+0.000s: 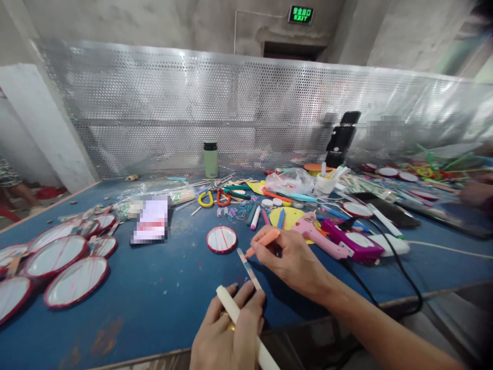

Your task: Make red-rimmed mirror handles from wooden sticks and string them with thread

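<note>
Hands [227, 339] holding orange marker [268, 237], flat stick [250, 272], sign [301, 15] reading "EXIT"

I'm at a blue table [154, 313], lower frame; perforated metal screen [173, 113] behind it, grey concrete wall [134, 20] up top, lit green EXIT sign [301, 15] upper right.

My orange, tapered plastic marker [270, 237]: smooth, matt. The pale, flat wooden stick [252, 276] I hold: matt, unvarnished-looking. My cream, cylindrical plastic rod [230, 304]: smooth, soft sheen. Pink, pistol-shaped plastic glue gun [319, 238]: smooth, glossy. Clear, crumpled plastic bag [292, 181]: thin, shiny film. Blue, flat tabletop [169, 293] before me: matt, scuffed. Silvery, perforated metal panel [173, 103]: bright, reflective. Grey concrete wall [134, 25]: rough, dull.
</note>
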`<state>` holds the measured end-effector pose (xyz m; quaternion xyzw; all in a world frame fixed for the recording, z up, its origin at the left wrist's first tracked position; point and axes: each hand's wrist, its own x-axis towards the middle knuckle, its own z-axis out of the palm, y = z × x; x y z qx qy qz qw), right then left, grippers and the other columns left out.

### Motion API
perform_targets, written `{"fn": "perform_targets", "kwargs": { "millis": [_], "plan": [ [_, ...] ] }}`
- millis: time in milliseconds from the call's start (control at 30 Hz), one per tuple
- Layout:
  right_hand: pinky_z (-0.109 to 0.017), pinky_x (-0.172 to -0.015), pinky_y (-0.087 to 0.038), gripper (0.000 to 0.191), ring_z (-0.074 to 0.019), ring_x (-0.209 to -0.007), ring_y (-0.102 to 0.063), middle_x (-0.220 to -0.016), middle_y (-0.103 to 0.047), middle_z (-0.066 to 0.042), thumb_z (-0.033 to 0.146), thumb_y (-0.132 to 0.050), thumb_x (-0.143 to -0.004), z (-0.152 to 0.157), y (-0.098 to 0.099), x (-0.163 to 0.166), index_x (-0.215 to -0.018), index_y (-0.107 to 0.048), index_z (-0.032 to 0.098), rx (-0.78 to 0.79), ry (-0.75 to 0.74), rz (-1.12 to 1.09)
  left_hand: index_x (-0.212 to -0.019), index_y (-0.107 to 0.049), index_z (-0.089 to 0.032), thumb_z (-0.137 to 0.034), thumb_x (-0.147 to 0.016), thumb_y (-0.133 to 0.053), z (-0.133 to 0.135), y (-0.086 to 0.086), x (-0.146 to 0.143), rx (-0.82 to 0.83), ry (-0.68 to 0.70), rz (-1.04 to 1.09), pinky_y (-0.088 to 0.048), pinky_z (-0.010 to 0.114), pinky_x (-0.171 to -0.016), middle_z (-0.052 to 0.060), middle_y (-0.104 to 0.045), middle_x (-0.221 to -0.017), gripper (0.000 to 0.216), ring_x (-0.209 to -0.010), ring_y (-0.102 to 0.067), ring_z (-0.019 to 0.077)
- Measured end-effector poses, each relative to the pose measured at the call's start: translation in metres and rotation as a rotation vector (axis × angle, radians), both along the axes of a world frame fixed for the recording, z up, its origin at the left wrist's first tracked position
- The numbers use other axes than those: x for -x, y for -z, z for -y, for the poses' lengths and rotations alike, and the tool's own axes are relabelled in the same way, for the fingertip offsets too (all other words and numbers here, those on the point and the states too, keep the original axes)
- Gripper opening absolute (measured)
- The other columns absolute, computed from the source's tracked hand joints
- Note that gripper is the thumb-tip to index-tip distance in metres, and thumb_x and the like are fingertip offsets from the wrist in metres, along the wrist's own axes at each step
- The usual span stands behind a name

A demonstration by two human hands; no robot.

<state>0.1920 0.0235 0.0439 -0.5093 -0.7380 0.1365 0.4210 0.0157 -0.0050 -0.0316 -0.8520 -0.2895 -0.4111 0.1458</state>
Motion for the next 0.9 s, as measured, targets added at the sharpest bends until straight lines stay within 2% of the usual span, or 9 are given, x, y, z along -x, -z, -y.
{"fn": "perform_targets", "kwargs": {
  "millis": [200,700,900],
  "plan": [
    [-0.022,-0.050,-0.039,0.020,-0.0101,-0.060,-0.058,-0.078,-0.071,0.000,0.022,-0.054,-0.088,-0.0002,0.0006,-0.0003,-0.071,-0.065,0.019,-0.008,-0.006,0.020,-0.119,-0.060,-0.011,-0.015,-0.098,-0.040,-0.0091,0.0005,0.0064,-0.109,0.066,-0.090,-0.059,0.028,-0.086,0.004,-0.073,-0.113,0.029,-0.103,-0.070,0.0169],
    [-0.020,-0.049,-0.037,0.023,-0.0071,-0.055,-0.053,-0.074,-0.067,0.002,0.020,-0.053,-0.089,0.0042,-0.0018,0.0019,-0.073,-0.070,0.018,-0.006,-0.040,0.061,-0.119,-0.060,-0.010,-0.013,-0.098,-0.040,-0.0100,0.0025,0.0075,-0.109,0.080,-0.122,-0.058,0.029,-0.088,0.006,-0.072,-0.115,0.030,-0.106,-0.069,0.0174],
    [-0.020,-0.053,-0.040,0.021,-0.0081,-0.058,-0.056,-0.075,-0.069,0.002,0.020,-0.053,-0.089,0.0034,-0.0008,0.0001,-0.072,-0.066,0.018,0.005,-0.034,0.030,-0.118,-0.060,-0.010,-0.013,-0.099,-0.038,-0.0110,0.0002,0.0073,-0.118,0.079,-0.101,-0.060,0.029,-0.085,0.003,-0.073,-0.114,0.030,-0.103,-0.070,0.0163]
  ]
}}
